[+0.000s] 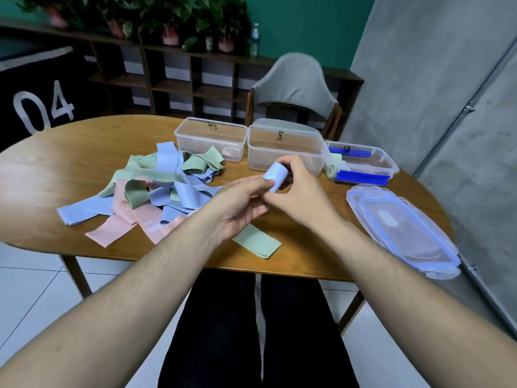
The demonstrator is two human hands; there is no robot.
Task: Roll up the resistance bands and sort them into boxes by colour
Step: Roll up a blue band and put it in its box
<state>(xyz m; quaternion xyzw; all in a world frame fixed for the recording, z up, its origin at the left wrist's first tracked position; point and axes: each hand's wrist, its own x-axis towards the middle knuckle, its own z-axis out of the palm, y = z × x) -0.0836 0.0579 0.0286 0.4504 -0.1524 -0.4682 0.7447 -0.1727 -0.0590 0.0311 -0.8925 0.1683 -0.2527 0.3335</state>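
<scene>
Light-blue rubber resistance band rolled into a short cylinder [274,176], held in the air above the desk's middle, just in front of the centre box. Right hand [296,189] grip: fingers and thumb curled round the roll from the right. Left hand [237,205] grip: palm up, fingertips pinching the roll's lower left end.

Loose pile of flat blue, green and pink bands [162,186] sprawls over the left half of the oval wooden desk [70,169]. One flat green band [257,244] lies apart near the front edge, partly under the left wrist.

Along the back edge, three clear plastic boxes in a row: left box [211,138] and centre box [285,147], each with a handwritten mark on it, touching side by side; right box [361,163], lower, with blue clips, holds pale green material at its left end. Stack of clear lids with blue seals [402,231] sits at the right edge, overhanging it.
</scene>
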